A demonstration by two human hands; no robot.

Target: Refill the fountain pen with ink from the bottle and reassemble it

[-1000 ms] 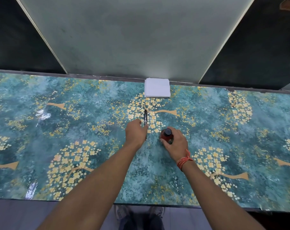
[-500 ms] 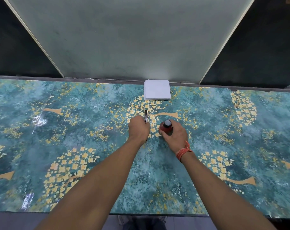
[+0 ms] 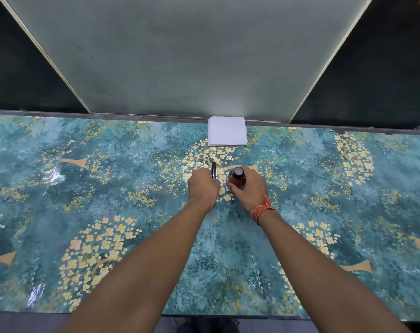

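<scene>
A dark fountain pen (image 3: 213, 169) lies on the table at the middle, pointing away from me. My left hand (image 3: 203, 186) is curled over its near end and grips it; only the far part of the pen shows. Just to the right stands a small red-brown ink bottle (image 3: 236, 177) with a black cap. My right hand (image 3: 250, 188) wraps round the bottle's body, thumb on its left side. The cap is on the bottle.
A stack of white paper napkins (image 3: 227, 131) lies at the table's far edge, just beyond the pen. The table (image 3: 108, 188) wears a teal cover with yellow flower trees. A grey wall panel rises behind it. Shoes show below the near edge.
Both hands stay on the pen and the bottle. The camera has tilted slightly, so the scene sits a little lower in view; the left hand closed tighter over the pen.
</scene>
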